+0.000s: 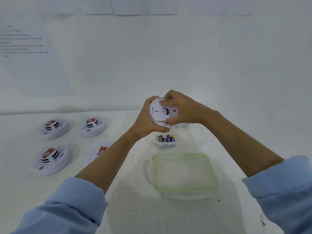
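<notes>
A round white smoke detector (158,114) is held up above the table with its flat back plate toward me. My left hand (146,120) grips its left rim from behind, thumb under the lower edge. My right hand (182,108) curls over the back plate from the right, fingertips at its top and bottom edges. Below the hands, a small clear container (185,142) holds several batteries (166,139).
Several more white smoke detectors with red labels lie at the left, such as one at the back (53,128), another beside it (92,126) and one nearer (51,159). A clear lid with a green seal (184,173) lies nearer me. Printed sheets hang on the white wall (25,44).
</notes>
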Tool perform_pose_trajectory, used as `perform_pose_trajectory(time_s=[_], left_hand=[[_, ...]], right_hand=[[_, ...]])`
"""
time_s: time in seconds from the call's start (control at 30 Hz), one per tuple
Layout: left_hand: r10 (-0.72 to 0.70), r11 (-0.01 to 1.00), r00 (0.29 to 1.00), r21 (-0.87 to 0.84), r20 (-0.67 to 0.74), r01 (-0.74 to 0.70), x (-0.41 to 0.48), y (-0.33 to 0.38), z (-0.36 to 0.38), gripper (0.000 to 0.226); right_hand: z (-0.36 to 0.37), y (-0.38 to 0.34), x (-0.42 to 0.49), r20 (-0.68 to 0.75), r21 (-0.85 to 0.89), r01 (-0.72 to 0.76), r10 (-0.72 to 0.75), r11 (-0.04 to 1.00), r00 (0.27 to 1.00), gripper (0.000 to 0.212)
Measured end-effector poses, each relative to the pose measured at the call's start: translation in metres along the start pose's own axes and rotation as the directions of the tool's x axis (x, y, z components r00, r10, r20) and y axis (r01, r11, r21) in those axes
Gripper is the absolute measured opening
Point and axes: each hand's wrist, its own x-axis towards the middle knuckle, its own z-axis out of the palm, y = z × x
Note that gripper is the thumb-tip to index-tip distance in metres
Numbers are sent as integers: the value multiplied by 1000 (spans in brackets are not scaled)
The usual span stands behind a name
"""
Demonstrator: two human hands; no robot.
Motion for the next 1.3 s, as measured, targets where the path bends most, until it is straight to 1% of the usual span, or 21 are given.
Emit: perform_pose_trajectory(time_s=[0.17,0.37,0.53,0.67,0.73,0.8,0.83,0.93,0.97,1.03,1.07,1.1,1.17,1.23,1.27,1.3], left_hand=[[-23,1000,1000,-9,-10,23,0,-1,4,100],[-24,1000,999,12,-27,24,1,-5,2,104],[4,1000,997,8,-71,-4,2,-5,4,107],[34,999,994,20,-102,-32,4,0,7,93],[37,999,994,37,-107,-34,4,-3,5,96],[40,998,993,58,-110,-34,4,-1,3,101],[48,996,993,77,-106,-40,4,2,2,99],[126,962,989,254,-81,-102,8,16,0,74],[125,947,989,308,-82,-94,10,18,-1,77],[80,927,990,373,-120,-30,8,23,-2,105],[73,919,986,394,-147,-9,6,24,-3,115],[86,906,982,423,-166,-7,3,25,-4,121],[130,871,974,490,-187,-23,-1,32,-8,122],[175,856,966,514,-193,-52,-4,35,-15,122],[180,864,967,498,-181,-68,-6,33,-20,119],[162,876,972,478,-170,-62,-9,30,-26,114]], right_hand=[[0,6,-1,42,33,-2,1,999,999,57],[5,16,-1,37,73,22,-25,997,999,61],[11,20,-1,-61,80,36,-31,996,998,59],[20,22,-1,-131,85,37,-26,996,991,58],[24,22,0,-134,128,22,-5,991,991,59],[25,20,0,-123,212,2,25,977,992,59],[24,19,-1,-118,262,-11,43,965,992,58],[22,7,-1,-111,379,-67,117,923,987,58],[22,2,0,-113,415,-77,135,907,984,59],[23,-7,2,-138,481,-71,155,874,978,64],[24,-11,3,-155,528,-59,164,847,974,66],[25,-14,4,-165,585,-49,178,809,970,69],[27,-20,7,-175,677,-31,201,735,964,71],[32,-25,13,-235,701,1,230,713,944,67],[35,-28,16,-272,725,10,272,689,923,64],[38,-30,20,-281,780,9,337,625,899,59]])
